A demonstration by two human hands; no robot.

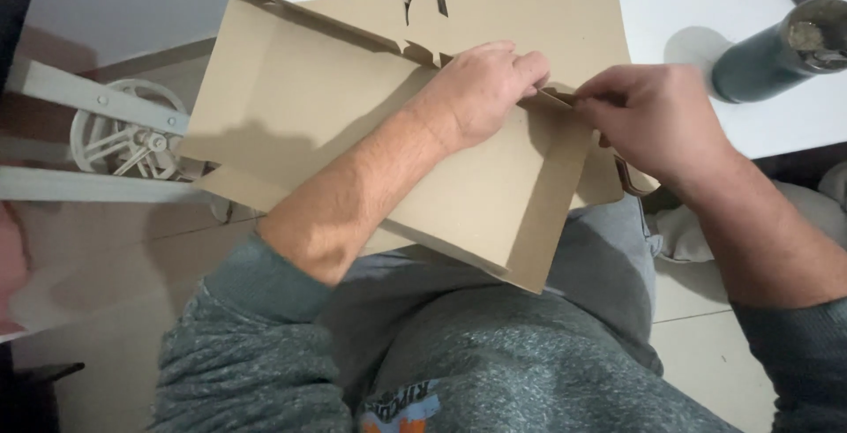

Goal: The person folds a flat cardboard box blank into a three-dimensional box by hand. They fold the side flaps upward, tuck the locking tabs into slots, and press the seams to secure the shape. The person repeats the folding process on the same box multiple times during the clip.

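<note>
A flat brown cardboard box blank (pixel 300 107) with cut flaps and slots lies across my lap and against the edge of a white table (pixel 670 1). My left hand (pixel 481 89) presses down on the cardboard near a fold, fingers curled at the raised side flap. My right hand (pixel 648 115) pinches the edge of that same flap from the right, fingertips almost touching those of my left hand. The side panel stands up along a crease toward my knees.
A dark green cylindrical jar (pixel 781 49) with a pale top stands on the table at the right. A white metal frame with a spoked wheel (pixel 132 138) sits at the left over a tiled floor. My grey sweatshirt fills the bottom.
</note>
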